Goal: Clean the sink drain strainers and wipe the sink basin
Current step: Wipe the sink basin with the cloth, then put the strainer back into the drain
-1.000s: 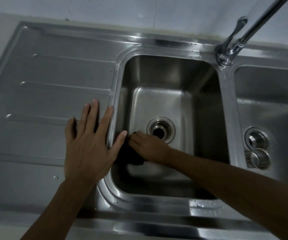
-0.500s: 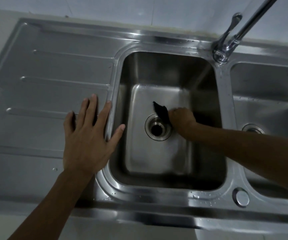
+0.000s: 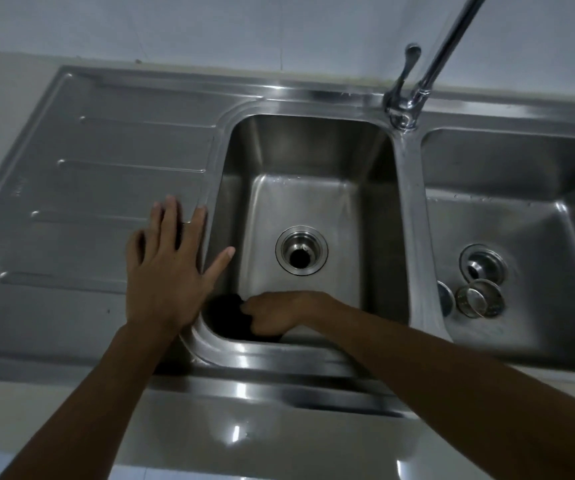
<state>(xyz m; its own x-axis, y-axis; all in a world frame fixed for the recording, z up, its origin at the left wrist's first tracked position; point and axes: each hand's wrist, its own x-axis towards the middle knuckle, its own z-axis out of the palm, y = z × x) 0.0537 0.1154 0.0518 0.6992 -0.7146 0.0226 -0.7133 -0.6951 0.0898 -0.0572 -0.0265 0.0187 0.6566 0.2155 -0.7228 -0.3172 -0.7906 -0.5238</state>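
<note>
The right hand (image 3: 272,315) is clamping a dark cloth (image 3: 225,315) in the basin's (image 3: 300,202) near-left corner, with the unwiped floor lying away toward the drain (image 3: 301,250), while the left hand (image 3: 165,268) is bracing flat, fingers spread, on the rim.

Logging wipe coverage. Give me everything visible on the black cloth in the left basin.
The black cloth is a dark, bunched wad, soft-looking with no visible pattern or edge detail. It sits low in the near-left corner of the left basin, against the floor and walls there. The right hand is closed on it, covering its right side. The left hand lies flat on the drainboard beside the rim, apart from it as far as shows. Wetness cannot be told.
</note>
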